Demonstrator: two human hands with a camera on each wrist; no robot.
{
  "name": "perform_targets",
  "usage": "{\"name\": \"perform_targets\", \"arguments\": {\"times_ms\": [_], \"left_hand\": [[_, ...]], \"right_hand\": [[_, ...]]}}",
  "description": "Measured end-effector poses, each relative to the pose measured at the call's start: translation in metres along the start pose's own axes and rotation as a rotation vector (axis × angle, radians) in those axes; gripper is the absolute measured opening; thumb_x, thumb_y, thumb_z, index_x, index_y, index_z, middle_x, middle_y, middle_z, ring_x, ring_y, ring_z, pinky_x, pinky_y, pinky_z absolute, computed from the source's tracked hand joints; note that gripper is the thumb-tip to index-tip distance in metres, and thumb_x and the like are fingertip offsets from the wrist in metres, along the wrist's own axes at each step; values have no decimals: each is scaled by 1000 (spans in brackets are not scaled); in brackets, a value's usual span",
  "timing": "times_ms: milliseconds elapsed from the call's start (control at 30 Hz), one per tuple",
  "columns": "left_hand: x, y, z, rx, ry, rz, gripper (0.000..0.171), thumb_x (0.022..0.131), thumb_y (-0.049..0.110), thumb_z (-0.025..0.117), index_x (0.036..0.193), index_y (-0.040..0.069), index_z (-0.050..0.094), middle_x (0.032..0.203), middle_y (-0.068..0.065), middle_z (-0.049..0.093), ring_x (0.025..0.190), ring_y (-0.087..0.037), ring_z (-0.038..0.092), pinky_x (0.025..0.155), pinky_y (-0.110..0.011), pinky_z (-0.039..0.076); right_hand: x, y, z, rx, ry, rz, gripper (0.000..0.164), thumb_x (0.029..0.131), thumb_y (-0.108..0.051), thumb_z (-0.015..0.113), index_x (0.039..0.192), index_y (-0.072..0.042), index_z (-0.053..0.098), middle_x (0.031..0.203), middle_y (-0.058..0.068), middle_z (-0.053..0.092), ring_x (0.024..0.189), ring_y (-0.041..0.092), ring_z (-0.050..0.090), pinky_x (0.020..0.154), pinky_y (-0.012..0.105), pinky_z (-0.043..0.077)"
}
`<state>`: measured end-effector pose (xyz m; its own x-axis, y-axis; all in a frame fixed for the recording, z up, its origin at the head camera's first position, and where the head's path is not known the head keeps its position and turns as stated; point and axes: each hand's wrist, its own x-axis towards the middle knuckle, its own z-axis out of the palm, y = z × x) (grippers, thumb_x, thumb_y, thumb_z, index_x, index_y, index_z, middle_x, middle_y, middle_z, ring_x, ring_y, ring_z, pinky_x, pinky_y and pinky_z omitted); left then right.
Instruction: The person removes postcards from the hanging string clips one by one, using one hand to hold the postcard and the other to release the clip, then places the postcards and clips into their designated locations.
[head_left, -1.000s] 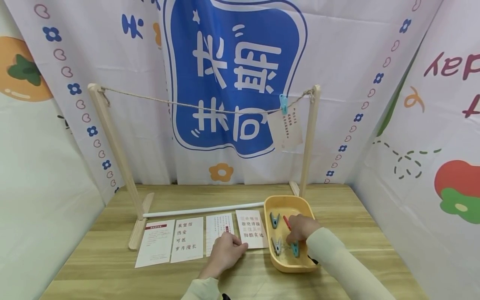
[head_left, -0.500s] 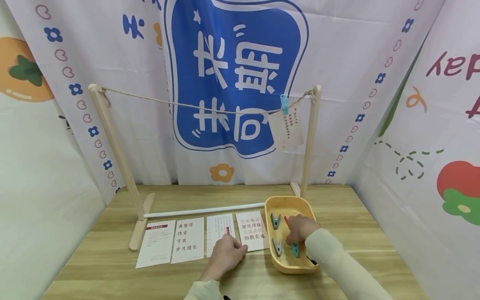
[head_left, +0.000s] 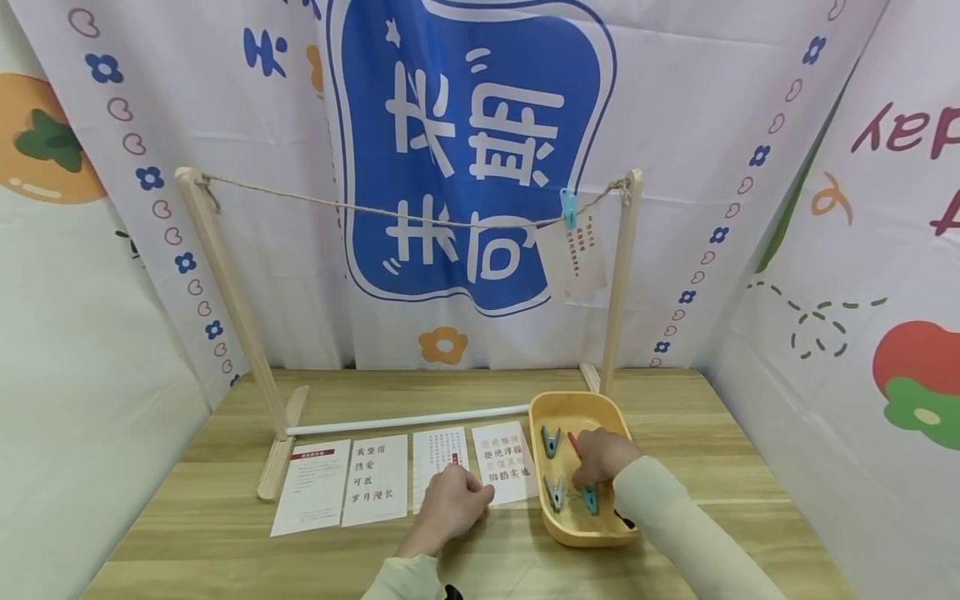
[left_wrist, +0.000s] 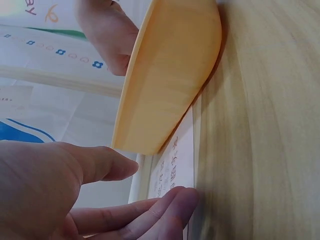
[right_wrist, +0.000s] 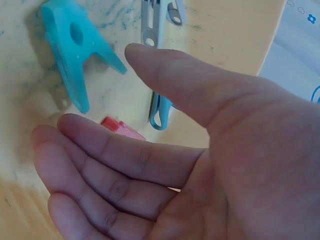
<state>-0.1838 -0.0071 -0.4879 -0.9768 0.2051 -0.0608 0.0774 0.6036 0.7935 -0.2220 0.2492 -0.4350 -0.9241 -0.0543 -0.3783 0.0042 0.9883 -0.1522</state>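
My left hand [head_left: 452,504] rests at the near edge of the printed cards. In the left wrist view its fingertips [left_wrist: 186,199] touch the edge of a card [left_wrist: 172,167], and nothing is gripped. The right hand [head_left: 603,458] reaches into a yellow plastic tray [head_left: 551,527]. Its fingers are loosely bent, with a gap to the thumb. A teal clothespin [right_wrist: 75,37] lies just beyond the fingertips. Behind the fingers a red clothespin [right_wrist: 122,129] is partly hidden. Grey-blue [head_left: 551,442] and grey [head_left: 555,493] clothespins lie along the tray's left side.
Several cards [head_left: 375,479] lie in a row left of the tray. Behind them a white rod [head_left: 412,419] joins two wooden posts [head_left: 236,292]. A string [head_left: 337,204] spans the posts, with a card [head_left: 573,262] hanging from a light-blue clothespin [head_left: 568,208] near its right end.
The rightmost card on the table has shifted slightly towards me beside the left hand. Both hands stay almost where they were.
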Motion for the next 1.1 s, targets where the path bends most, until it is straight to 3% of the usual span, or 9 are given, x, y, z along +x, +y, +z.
{"name": "perform_targets", "arguments": {"times_ms": [200, 367, 667, 833, 1100], "left_hand": [[3, 6, -7, -1, 12, 16, 19, 86, 22, 68, 70, 12, 73, 77, 2, 70, 64, -11, 57, 57, -24, 47], [7, 10, -13, -2, 34, 10, 12, 84, 23, 70, 80, 12, 72, 77, 1, 69, 68, -11, 58, 62, -26, 50], [15, 11, -20, -31, 16, 75, 15, 85, 18, 67, 93, 6, 71, 82, -2, 73, 71, -10, 65, 65, -26, 56], [19, 12, -23, -21, 47, 102, 17, 85, 19, 66, 94, 6, 71, 83, -4, 73, 75, -11, 66, 66, -27, 56], [27, 11, -25, -62, 60, 147, 17, 87, 18, 68, 97, 4, 69, 86, -7, 74, 77, -13, 70, 64, -24, 58]], "right_hand": [[2, 3, -6, 27, -3, 9, 28, 80, -29, 77, 80, -11, 55, 71, 2, 56, 61, 16, 52, 50, 25, 39], [5, 6, -11, 35, 39, -31, 31, 81, -31, 77, 71, -11, 55, 66, 0, 54, 58, 13, 49, 49, 24, 37], [2, 5, -16, 51, 59, -85, 37, 83, -31, 76, 61, -13, 51, 57, -3, 47, 51, 11, 42, 46, 22, 34], [1, 3, -18, 45, 85, -124, 43, 83, -30, 75, 55, -16, 46, 50, -6, 40, 46, 8, 34, 43, 21, 28], [-5, 5, -30, 76, 127, -219, 35, 87, -27, 71, 54, -19, 65, 44, -10, 43, 42, 6, 33, 41, 18, 25]]}}
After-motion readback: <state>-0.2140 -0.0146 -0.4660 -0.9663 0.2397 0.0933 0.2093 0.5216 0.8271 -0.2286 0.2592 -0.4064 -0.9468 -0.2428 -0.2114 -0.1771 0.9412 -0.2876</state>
